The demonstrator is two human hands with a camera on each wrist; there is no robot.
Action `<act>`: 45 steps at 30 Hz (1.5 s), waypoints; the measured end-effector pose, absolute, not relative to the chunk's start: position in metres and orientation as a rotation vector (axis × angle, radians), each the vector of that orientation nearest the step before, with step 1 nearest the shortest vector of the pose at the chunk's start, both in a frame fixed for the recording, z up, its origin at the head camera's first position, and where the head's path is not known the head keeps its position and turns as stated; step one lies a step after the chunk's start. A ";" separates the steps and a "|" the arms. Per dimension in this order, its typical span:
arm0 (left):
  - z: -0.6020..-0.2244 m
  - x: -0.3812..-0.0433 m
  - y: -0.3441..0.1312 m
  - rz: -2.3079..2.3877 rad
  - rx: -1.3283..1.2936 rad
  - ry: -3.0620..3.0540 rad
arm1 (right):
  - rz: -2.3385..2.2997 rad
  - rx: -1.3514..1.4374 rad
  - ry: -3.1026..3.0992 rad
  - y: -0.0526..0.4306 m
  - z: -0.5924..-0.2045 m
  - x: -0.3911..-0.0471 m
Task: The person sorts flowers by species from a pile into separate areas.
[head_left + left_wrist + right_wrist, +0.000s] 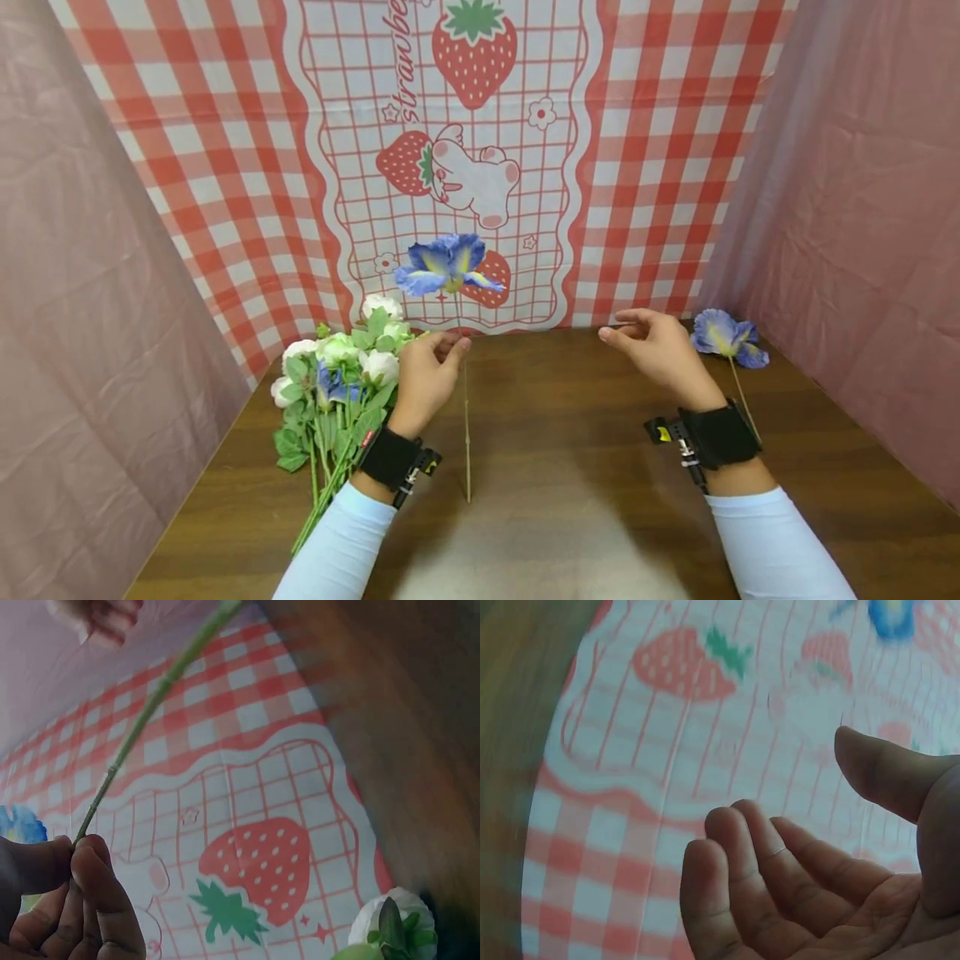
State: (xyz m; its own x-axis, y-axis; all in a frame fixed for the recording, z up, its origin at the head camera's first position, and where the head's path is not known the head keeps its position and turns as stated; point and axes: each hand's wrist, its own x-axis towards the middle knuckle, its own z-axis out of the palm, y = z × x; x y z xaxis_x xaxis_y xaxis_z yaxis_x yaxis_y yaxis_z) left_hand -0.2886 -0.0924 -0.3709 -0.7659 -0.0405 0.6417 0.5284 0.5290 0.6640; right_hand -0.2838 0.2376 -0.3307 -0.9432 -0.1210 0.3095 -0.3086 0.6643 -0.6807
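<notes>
My left hand (431, 372) pinches the thin stem of a blue iris (450, 265) between thumb and forefinger. The bloom, yellow at its centre, stands upright above the fingers, and the bare stem hangs below them. In the left wrist view the pinched green stem (139, 724) runs up from the fingertips (90, 859). My right hand (660, 350) is raised on the other side, holding nothing; the right wrist view shows its thumb apart from the loosely bent fingers (739, 862). A second blue iris (722, 335) lies beyond the right wrist, its stem partly behind the wrist strap.
A bunch of white roses (339, 350) with green leaves and a blue bloom (335, 387) among them lies left of my left arm on the brown wooden table (555, 467). A strawberry-print cloth (652, 167) hangs behind, with pink curtains (862, 208) at both sides.
</notes>
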 end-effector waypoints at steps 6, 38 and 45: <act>-0.375 -0.282 -0.077 -1.184 -0.486 -2.163 | 1.172 0.467 -2.639 0.203 -0.333 -0.273; -0.383 -0.245 -0.028 -1.391 -0.732 -2.236 | 1.251 0.684 -2.330 0.137 -0.356 -0.251; -0.372 -0.247 -0.041 -1.452 -0.841 -2.505 | 1.243 0.682 -2.347 0.137 -0.355 -0.250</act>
State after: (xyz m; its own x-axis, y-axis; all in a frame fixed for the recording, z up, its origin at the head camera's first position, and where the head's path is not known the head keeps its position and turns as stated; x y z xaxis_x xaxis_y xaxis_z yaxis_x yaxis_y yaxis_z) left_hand -0.2468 -0.0410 -0.3718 -0.8371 0.4006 0.3725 0.5224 0.3831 0.7618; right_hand -0.2497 0.1369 -0.3546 -0.8024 -0.2323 0.5497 -0.5853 0.4863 -0.6488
